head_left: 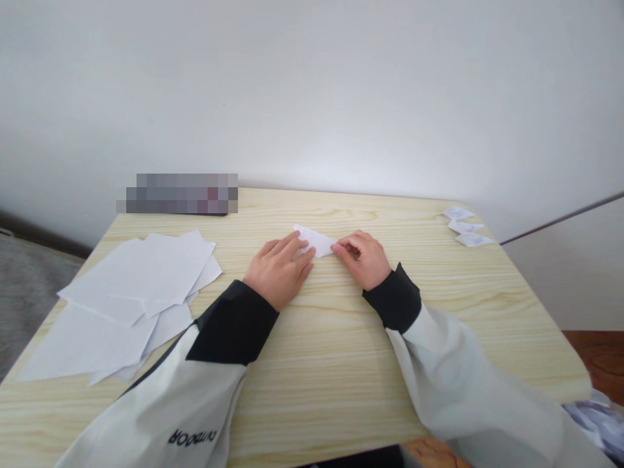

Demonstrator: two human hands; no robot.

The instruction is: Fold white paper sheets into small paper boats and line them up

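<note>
A small folded piece of white paper [316, 240] lies flat on the light wooden table [341, 338], near its middle. My left hand [280, 268] rests on the paper's left part with its fingers stretched out flat, pressing it down. My right hand [364, 259] sits at the paper's right end with its fingers curled, pinching or pressing the paper's tip. Both arms wear pale sleeves with black cuffs.
A loose pile of white paper sheets [131, 292] covers the table's left side. Three small folded paper pieces [465, 227] lie at the far right corner. A dark flat object [180, 203] sits at the back edge by the white wall. More paper scraps [597, 419] show at lower right.
</note>
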